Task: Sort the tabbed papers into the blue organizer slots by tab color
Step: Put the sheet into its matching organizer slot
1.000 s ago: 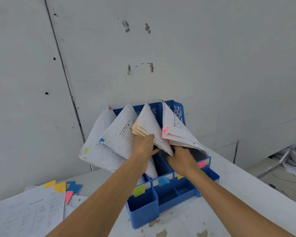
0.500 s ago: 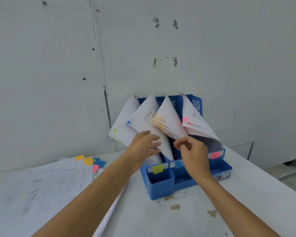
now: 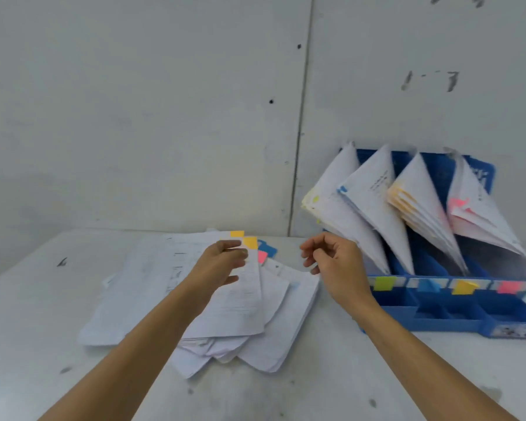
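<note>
A loose pile of tabbed papers (image 3: 225,314) lies on the white table, with orange, blue and pink tabs showing at its far edge. My left hand (image 3: 222,264) is over the pile, its curled fingers at the top sheet just beside an orange tab (image 3: 251,242); no grip shows. My right hand (image 3: 334,262) hangs between the pile and the blue organizer (image 3: 438,319), loosely curled and holding nothing. The organizer's slots hold fanned paper stacks with yellow-green, blue, orange and pink tabs. Matching labels (image 3: 384,283) line its front rail.
A grey wall (image 3: 164,117) rises straight behind the table and organizer. The white table (image 3: 316,384) carries small dark stains near its front. Small open compartments sit along the organizer's front.
Both hands have left the stacks in the organizer and swung left. The view has turned left as well, so the paper pile is now in the middle.
</note>
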